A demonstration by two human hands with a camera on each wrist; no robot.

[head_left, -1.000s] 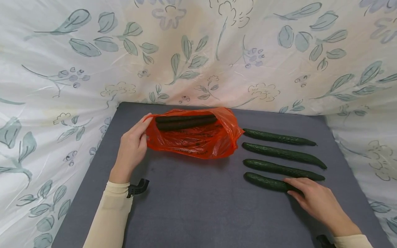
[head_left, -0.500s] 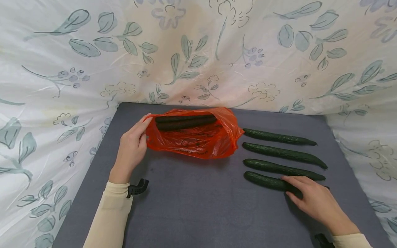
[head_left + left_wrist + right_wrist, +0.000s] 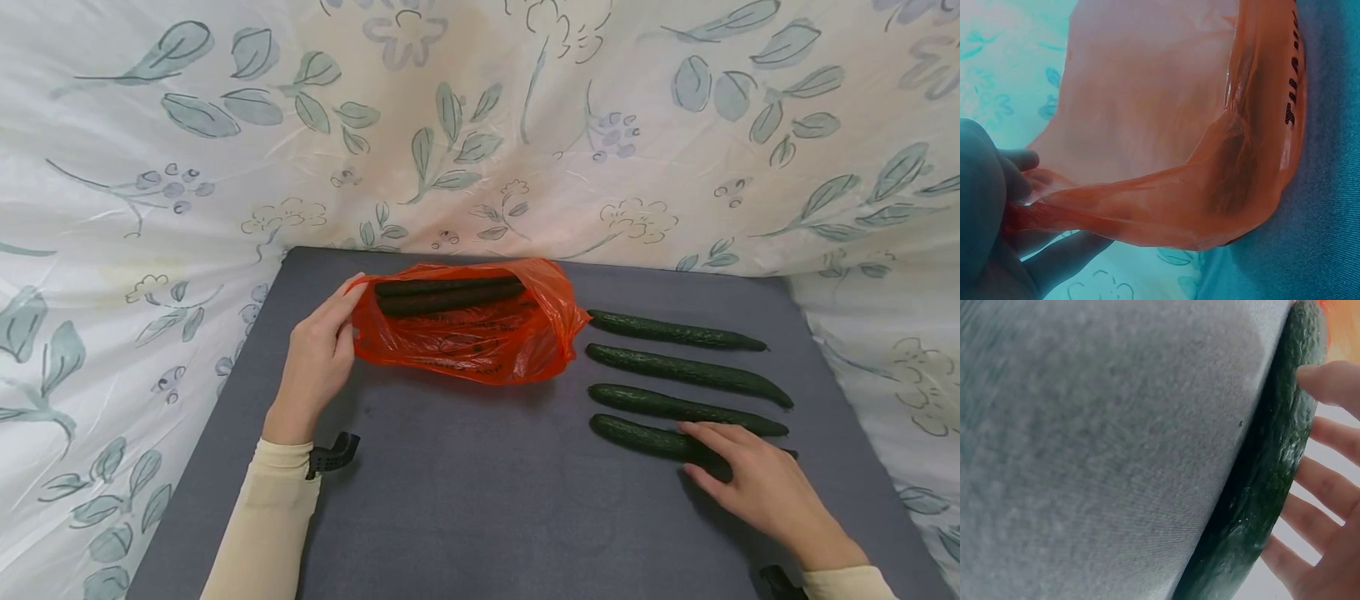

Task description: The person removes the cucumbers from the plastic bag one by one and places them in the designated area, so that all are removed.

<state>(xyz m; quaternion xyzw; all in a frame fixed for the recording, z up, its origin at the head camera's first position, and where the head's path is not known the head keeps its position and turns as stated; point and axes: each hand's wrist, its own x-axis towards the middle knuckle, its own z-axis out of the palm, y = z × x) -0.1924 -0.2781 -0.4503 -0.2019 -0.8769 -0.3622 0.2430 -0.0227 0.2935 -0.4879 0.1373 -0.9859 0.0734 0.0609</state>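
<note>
My left hand (image 3: 321, 350) grips the left edge of an orange-red plastic bag (image 3: 465, 337), its mouth held wide. Inside lie two dark cucumbers (image 3: 450, 297), side by side along the far wall. In the left wrist view the bag's rim (image 3: 1116, 200) is bunched between thumb and fingers. My right hand (image 3: 768, 483) is over the right part of the nearest cucumber (image 3: 637, 435) on the table. From the right wrist view, its spread, fairly straight fingers (image 3: 1329, 481) lie along one side of that cucumber (image 3: 1266, 469), the thumb tip overlapping its edge.
Beyond the nearest cucumber lie three more in a row: one (image 3: 682, 408), another (image 3: 686, 371) and the farthest (image 3: 675, 331), whose left end is close to the bag. The dark grey table (image 3: 480, 500) meets a floral-patterned sheet (image 3: 525, 167) at the back and sides.
The nearest cucumber has shifted slightly, and its right tip now shows past my right hand. My right thumb has spread away from it a little. My left hand and the bag stay put.
</note>
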